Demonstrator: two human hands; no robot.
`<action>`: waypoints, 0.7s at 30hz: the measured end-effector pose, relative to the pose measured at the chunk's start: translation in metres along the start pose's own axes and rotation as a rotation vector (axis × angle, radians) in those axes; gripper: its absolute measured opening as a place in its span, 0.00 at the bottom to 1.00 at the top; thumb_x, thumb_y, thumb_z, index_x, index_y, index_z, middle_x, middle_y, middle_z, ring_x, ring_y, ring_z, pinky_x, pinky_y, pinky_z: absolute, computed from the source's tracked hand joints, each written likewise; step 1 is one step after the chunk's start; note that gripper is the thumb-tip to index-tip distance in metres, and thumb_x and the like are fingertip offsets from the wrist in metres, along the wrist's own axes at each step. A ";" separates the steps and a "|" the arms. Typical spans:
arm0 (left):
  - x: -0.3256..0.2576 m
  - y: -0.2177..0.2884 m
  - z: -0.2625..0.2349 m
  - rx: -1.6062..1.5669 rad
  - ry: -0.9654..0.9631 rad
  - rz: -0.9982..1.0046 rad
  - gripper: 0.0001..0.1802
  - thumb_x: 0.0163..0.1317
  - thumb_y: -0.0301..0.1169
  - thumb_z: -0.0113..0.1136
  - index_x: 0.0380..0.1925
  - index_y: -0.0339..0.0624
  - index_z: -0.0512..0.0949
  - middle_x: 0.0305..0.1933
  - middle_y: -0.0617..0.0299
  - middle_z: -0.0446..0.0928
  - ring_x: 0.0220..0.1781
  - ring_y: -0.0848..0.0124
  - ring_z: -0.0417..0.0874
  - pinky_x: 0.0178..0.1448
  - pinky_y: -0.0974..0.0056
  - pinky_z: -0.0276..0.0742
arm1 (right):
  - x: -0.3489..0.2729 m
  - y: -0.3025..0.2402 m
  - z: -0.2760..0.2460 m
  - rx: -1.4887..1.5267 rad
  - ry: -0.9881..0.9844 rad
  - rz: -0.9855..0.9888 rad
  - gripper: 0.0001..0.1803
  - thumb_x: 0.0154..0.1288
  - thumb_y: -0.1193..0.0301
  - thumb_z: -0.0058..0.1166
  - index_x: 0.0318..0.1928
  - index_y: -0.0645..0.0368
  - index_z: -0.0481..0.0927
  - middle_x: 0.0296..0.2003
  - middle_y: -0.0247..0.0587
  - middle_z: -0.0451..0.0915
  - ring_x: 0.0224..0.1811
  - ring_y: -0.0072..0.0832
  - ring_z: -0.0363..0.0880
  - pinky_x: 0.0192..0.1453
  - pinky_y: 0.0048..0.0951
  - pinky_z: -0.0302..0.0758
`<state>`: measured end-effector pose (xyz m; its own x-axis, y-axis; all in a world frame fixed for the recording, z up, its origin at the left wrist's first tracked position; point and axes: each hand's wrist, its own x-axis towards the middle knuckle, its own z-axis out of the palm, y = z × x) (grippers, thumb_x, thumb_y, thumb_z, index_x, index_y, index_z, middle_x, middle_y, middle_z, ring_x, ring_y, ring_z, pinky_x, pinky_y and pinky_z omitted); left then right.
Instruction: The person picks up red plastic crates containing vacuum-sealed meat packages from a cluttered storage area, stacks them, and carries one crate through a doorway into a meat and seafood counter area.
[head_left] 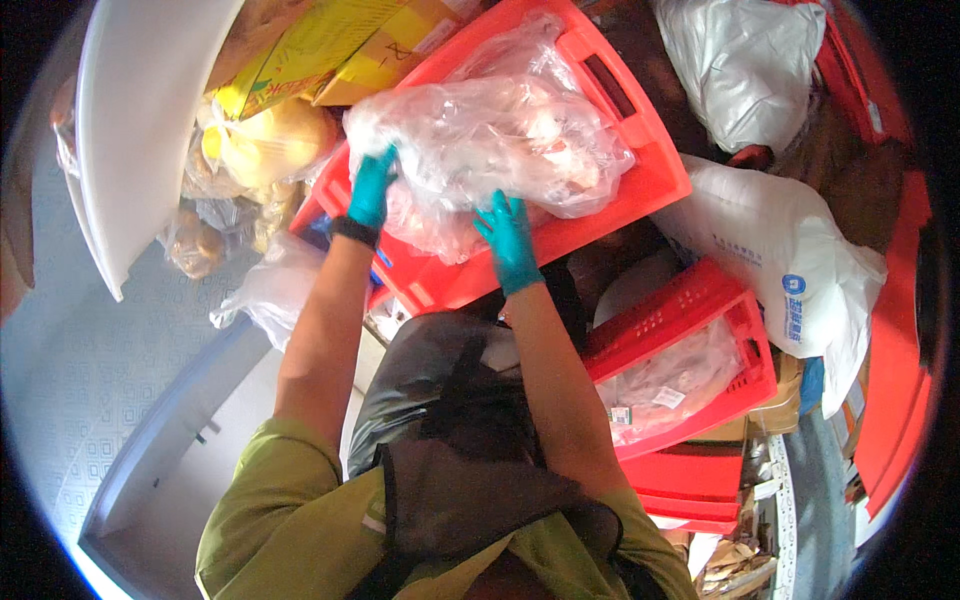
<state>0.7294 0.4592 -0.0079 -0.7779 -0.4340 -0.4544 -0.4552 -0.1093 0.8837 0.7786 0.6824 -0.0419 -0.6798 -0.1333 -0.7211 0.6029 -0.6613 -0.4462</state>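
A large clear plastic bag (490, 140) with pale, pinkish lumps inside lies across a red plastic crate (645, 165). What the lumps are I cannot make out. My left hand (371, 190), in a teal glove with a dark band at the wrist, grips the bag's left end. At the bag's near side is my right hand (510, 240), also gloved in teal. Its fingers are spread and touch the plastic without closing on it. More clear plastic (435, 225) shows under the bag, inside the crate.
A second red crate (670, 310) with bagged contents sits at the lower right. White sacks (780, 250) lie on the right. Yellow cartons (310, 60), bagged yellow items (265, 145) and a curved white panel (140, 120) are at the upper left. A black bag (430, 370) is near my body.
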 end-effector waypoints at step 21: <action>-0.123 0.001 0.007 0.922 -0.643 0.394 0.19 0.67 0.36 0.53 0.52 0.35 0.73 0.46 0.53 0.78 0.47 0.63 0.77 0.57 0.59 0.71 | -0.080 -0.130 -0.079 -0.580 0.138 -0.343 0.13 0.71 0.71 0.46 0.50 0.61 0.79 0.46 0.35 0.79 0.39 0.19 0.76 0.47 0.22 0.74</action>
<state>0.8222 0.5184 0.0479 -0.8889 0.2627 -0.3754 -0.0718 0.7293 0.6805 0.7876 0.8372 0.0314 -0.8362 0.1337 -0.5318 0.5150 -0.1419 -0.8454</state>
